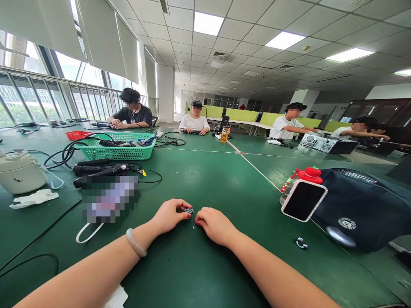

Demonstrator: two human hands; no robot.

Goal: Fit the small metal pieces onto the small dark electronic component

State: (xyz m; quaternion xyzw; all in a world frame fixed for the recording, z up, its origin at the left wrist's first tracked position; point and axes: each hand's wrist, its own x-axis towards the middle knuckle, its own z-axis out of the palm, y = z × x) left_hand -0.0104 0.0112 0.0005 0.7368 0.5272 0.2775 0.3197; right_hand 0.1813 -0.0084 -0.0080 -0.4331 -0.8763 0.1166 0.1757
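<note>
Between thumb and fingers, my left hand [173, 214] pinches a small dark circuit board [189, 210] just above the green tabletop [192, 269]. A pale bangle [136, 243] circles the left wrist. Close on the other side of the board, my right hand [214, 223] is closed with its fingertips pressed together. From under those fingertips pokes the tip of a small whitish piece [194, 227], too small to name. The hands are a short gap apart, and the rest of the piece is hidden by the fingers.
To the left are a green basket [118, 147] of cables, black rod-shaped devices [102, 172] and a beige container [21, 171]. At right, a phone [304, 201] leans before a dark bag [366, 205], near a small earphone-like item [301, 243]. Several people sit across the tables.
</note>
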